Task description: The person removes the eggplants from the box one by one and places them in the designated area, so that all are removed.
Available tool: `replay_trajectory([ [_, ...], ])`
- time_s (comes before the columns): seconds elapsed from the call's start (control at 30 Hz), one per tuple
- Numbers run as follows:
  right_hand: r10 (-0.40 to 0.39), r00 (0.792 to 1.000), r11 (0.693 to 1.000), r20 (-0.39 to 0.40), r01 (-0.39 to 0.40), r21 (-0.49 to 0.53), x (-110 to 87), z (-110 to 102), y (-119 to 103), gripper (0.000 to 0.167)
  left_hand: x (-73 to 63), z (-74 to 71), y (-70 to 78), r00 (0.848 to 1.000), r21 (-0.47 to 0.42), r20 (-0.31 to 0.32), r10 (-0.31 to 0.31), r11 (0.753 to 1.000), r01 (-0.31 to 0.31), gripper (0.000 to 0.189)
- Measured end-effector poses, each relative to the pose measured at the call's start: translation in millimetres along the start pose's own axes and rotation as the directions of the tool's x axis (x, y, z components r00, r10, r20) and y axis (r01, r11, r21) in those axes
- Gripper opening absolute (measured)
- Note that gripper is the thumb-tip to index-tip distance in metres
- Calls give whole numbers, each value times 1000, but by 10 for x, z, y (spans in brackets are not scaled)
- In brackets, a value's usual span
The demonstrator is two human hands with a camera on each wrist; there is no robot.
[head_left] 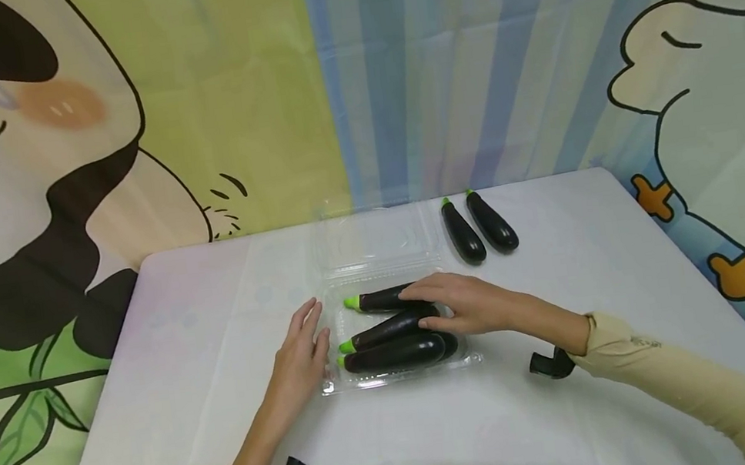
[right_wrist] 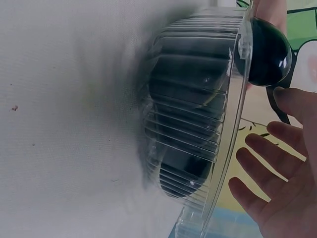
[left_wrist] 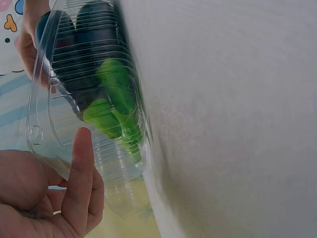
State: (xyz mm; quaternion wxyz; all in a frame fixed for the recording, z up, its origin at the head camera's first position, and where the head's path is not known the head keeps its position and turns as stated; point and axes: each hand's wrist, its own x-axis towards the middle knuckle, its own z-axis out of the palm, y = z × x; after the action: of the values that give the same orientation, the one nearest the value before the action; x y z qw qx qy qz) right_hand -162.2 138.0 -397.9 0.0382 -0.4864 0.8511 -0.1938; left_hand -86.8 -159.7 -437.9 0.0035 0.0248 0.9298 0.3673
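Observation:
A clear plastic clamshell container [head_left: 400, 378] lies with its lid [head_left: 376, 240] folded back, and several dark eggplants [head_left: 394, 354] rest inside, green stems pointing left. My left hand [head_left: 299, 359] is beside the container's left wall, fingers fairly straight and holding nothing; in the left wrist view a fingertip [left_wrist: 83, 141] overlaps the ribbed wall. Over the right ends of the eggplants hovers my right hand [head_left: 461, 301], its fingers spread and loosely bent. From the right wrist, one eggplant [right_wrist: 270, 52] bulges above the rim near the thumb, and nothing is gripped.
Two more eggplants [head_left: 463, 233] lie side by side on the white table [head_left: 219, 344], right of the lid near the back edge. A cartoon-printed curtain [head_left: 258, 99] hangs behind the table. Black straps [head_left: 551, 364] are on both wrists.

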Motion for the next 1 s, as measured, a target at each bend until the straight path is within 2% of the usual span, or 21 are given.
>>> replay_trajectory([
  [0.4, -48, 998, 998, 48, 47, 29, 67, 5, -62, 49, -14, 5, 21, 1000, -13, 7, -1, 1000, 1, 53],
  [0.67, -42, 989, 998, 140, 35, 53, 214, 16, -156, 52, 2, -4, 22, 1000, 20, -6, 4, 1000, -4, 53],
  [1.0, -152, 974, 988, 166, 149, 29, 382, 110, -266, 52, 4, 0, 19, 1000, 11, 19, -15, 1000, 15, 53],
])
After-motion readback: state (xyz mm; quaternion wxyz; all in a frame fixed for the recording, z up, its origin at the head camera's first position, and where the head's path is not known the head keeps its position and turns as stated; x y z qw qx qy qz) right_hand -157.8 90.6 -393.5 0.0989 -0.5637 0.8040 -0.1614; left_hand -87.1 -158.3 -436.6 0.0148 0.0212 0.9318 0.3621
